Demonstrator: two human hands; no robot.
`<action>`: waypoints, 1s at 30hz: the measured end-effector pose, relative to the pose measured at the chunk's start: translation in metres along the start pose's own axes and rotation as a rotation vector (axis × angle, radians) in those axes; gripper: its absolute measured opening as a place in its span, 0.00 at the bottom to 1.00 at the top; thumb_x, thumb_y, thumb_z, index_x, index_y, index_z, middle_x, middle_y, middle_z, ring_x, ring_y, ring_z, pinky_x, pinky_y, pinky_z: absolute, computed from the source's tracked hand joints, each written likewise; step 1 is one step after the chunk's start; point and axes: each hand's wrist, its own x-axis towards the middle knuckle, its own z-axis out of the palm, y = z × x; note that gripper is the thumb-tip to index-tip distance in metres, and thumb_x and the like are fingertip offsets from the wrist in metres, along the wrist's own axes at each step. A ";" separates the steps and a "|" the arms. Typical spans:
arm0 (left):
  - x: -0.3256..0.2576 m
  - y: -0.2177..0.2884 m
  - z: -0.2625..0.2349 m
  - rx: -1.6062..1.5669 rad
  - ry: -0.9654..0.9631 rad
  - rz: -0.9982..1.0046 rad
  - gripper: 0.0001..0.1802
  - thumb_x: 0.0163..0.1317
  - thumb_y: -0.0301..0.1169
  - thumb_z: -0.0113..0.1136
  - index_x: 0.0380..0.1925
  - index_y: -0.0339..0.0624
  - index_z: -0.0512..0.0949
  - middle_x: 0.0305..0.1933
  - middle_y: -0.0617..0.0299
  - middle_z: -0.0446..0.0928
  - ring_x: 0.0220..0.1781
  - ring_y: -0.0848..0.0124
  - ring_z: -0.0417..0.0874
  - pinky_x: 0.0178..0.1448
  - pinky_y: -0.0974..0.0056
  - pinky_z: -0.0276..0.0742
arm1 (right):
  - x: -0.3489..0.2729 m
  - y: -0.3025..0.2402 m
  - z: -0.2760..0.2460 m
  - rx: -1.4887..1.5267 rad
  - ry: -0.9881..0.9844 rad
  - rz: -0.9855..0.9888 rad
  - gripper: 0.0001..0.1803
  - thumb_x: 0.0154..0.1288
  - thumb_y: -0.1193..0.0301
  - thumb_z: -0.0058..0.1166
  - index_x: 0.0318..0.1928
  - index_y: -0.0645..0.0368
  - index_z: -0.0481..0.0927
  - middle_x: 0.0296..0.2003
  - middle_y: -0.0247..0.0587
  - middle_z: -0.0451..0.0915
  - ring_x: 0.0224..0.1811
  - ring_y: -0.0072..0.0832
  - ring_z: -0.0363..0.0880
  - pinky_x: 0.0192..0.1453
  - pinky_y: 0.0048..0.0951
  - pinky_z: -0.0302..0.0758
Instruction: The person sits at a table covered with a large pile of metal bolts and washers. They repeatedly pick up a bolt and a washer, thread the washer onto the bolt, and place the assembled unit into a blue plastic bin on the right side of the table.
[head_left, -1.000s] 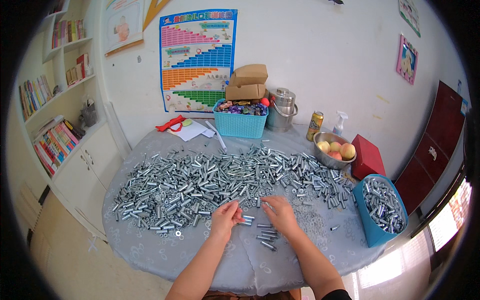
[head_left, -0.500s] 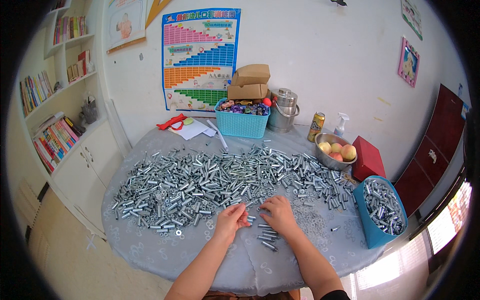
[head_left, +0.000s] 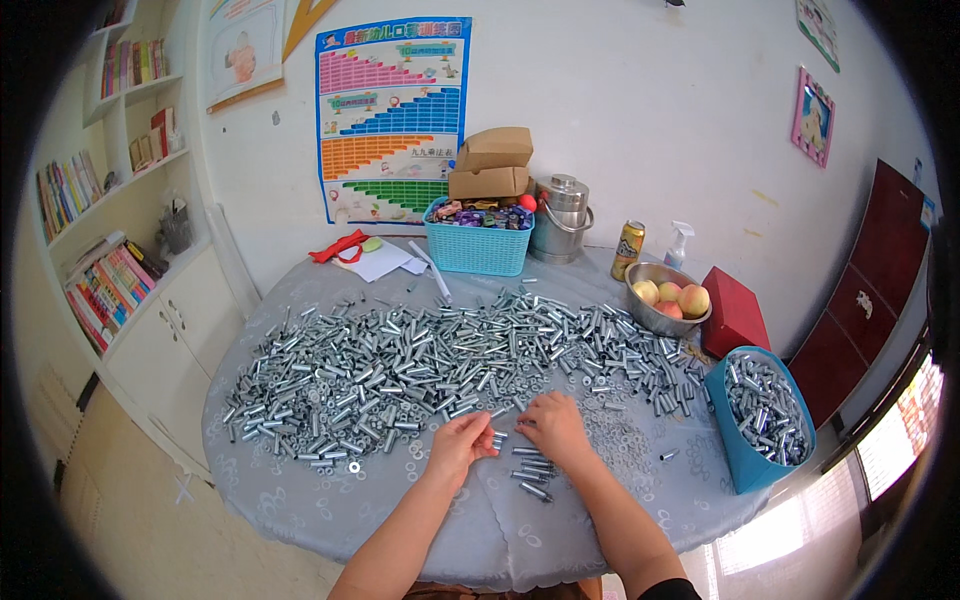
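A wide heap of silvery metal sleeves (head_left: 400,345), with small washers (head_left: 356,466) among them, covers the middle of the table. My left hand (head_left: 462,446) is closed in a pinch just in front of the heap; what its fingertips hold is too small to make out. Short metal pieces (head_left: 499,437) show right beside those fingers. To its right, my right hand (head_left: 552,428) has its fingers bent down and drawn together, the tips partly hidden. Below it, several metal sleeves with bolt ends (head_left: 534,472) lie side by side in a short row.
A blue bin (head_left: 735,430) full of metal sleeves stands at the right edge. Loose washers (head_left: 620,440) are scattered right of my hand. Behind the heap are a steel bowl (head_left: 655,317) of fruit, a red box (head_left: 737,315), a can (head_left: 628,250), a steel pot (head_left: 560,225) and a turquoise basket (head_left: 478,250).
The view has shifted slightly. My right hand's fingers have moved a little left, closer to my left hand, which keeps its pinch. The row of sleeves stays as it was.
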 end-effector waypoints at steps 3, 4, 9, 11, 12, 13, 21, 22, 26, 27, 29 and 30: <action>-0.002 0.003 0.002 0.014 -0.002 0.003 0.10 0.60 0.33 0.56 0.32 0.35 0.75 0.23 0.65 0.72 0.22 0.78 0.72 0.29 0.67 0.77 | 0.000 0.002 -0.003 0.407 0.105 0.227 0.09 0.49 0.70 0.61 0.34 0.57 0.82 0.31 0.36 0.79 0.35 0.33 0.75 0.42 0.31 0.70; -0.002 0.003 0.003 0.026 -0.002 -0.003 0.10 0.60 0.33 0.56 0.31 0.36 0.74 0.23 0.65 0.72 0.21 0.78 0.72 0.29 0.67 0.77 | 0.000 0.000 -0.006 0.574 0.105 0.305 0.10 0.50 0.71 0.60 0.35 0.57 0.82 0.33 0.36 0.79 0.35 0.31 0.75 0.42 0.29 0.71; -0.004 0.003 0.006 0.080 -0.011 -0.008 0.11 0.60 0.34 0.56 0.27 0.37 0.74 0.20 0.66 0.71 0.19 0.79 0.70 0.26 0.68 0.76 | -0.001 -0.004 -0.013 0.941 0.112 0.308 0.11 0.53 0.75 0.59 0.40 0.58 0.81 0.35 0.35 0.80 0.39 0.22 0.75 0.44 0.23 0.70; -0.004 0.002 0.005 0.077 -0.012 -0.007 0.11 0.60 0.34 0.56 0.27 0.37 0.74 0.20 0.66 0.71 0.19 0.79 0.70 0.26 0.68 0.76 | -0.001 -0.008 -0.014 0.915 0.103 0.256 0.11 0.53 0.76 0.58 0.40 0.58 0.81 0.36 0.36 0.79 0.40 0.23 0.75 0.45 0.23 0.70; -0.004 0.001 0.005 0.073 -0.014 -0.006 0.11 0.60 0.34 0.55 0.26 0.37 0.74 0.20 0.66 0.71 0.18 0.79 0.70 0.26 0.69 0.76 | -0.001 -0.009 -0.014 0.900 0.097 0.230 0.11 0.53 0.76 0.58 0.40 0.58 0.81 0.37 0.36 0.79 0.41 0.23 0.75 0.46 0.24 0.70; -0.005 0.002 0.006 0.073 -0.015 -0.012 0.10 0.60 0.34 0.56 0.27 0.37 0.74 0.20 0.66 0.71 0.19 0.79 0.70 0.26 0.69 0.76 | -0.002 -0.009 -0.014 0.890 0.087 0.230 0.11 0.54 0.76 0.58 0.40 0.58 0.81 0.38 0.36 0.79 0.42 0.23 0.75 0.47 0.24 0.70; -0.003 0.003 0.000 -0.069 -0.117 -0.116 0.12 0.60 0.36 0.56 0.29 0.38 0.73 0.23 0.66 0.71 0.19 0.77 0.71 0.26 0.70 0.74 | -0.002 -0.009 -0.019 1.045 0.034 0.267 0.11 0.56 0.77 0.56 0.41 0.58 0.80 0.42 0.36 0.78 0.44 0.24 0.74 0.51 0.24 0.69; -0.002 0.003 0.000 -0.071 -0.122 -0.129 0.12 0.60 0.37 0.56 0.29 0.38 0.73 0.22 0.66 0.71 0.20 0.77 0.71 0.26 0.70 0.73 | -0.002 -0.009 -0.020 1.034 0.034 0.260 0.11 0.56 0.77 0.56 0.42 0.58 0.80 0.42 0.36 0.78 0.44 0.24 0.74 0.51 0.24 0.69; -0.001 0.004 -0.001 -0.093 -0.152 -0.192 0.14 0.61 0.38 0.55 0.28 0.37 0.73 0.22 0.67 0.70 0.20 0.77 0.71 0.27 0.70 0.73 | -0.002 -0.009 -0.025 0.968 0.035 0.196 0.11 0.56 0.77 0.55 0.42 0.58 0.80 0.43 0.37 0.78 0.45 0.24 0.74 0.51 0.24 0.70; 0.000 0.005 -0.002 -0.100 -0.162 -0.210 0.14 0.61 0.39 0.55 0.28 0.37 0.73 0.22 0.67 0.70 0.20 0.77 0.71 0.27 0.70 0.73 | -0.002 -0.009 -0.026 0.946 0.037 0.171 0.11 0.56 0.77 0.55 0.42 0.58 0.80 0.42 0.37 0.78 0.45 0.24 0.75 0.51 0.24 0.70; 0.001 0.004 -0.003 -0.141 -0.193 -0.254 0.15 0.61 0.39 0.54 0.29 0.36 0.74 0.22 0.68 0.70 0.20 0.77 0.71 0.27 0.71 0.72 | -0.001 -0.010 -0.029 0.911 0.023 0.166 0.11 0.56 0.77 0.55 0.42 0.58 0.80 0.41 0.37 0.78 0.44 0.25 0.75 0.50 0.24 0.70; 0.001 0.004 -0.004 -0.161 -0.210 -0.277 0.15 0.61 0.39 0.54 0.30 0.36 0.74 0.22 0.68 0.69 0.20 0.77 0.71 0.27 0.71 0.72 | -0.001 -0.010 -0.030 0.893 0.018 0.165 0.11 0.56 0.77 0.55 0.42 0.58 0.80 0.40 0.37 0.79 0.43 0.25 0.75 0.50 0.24 0.71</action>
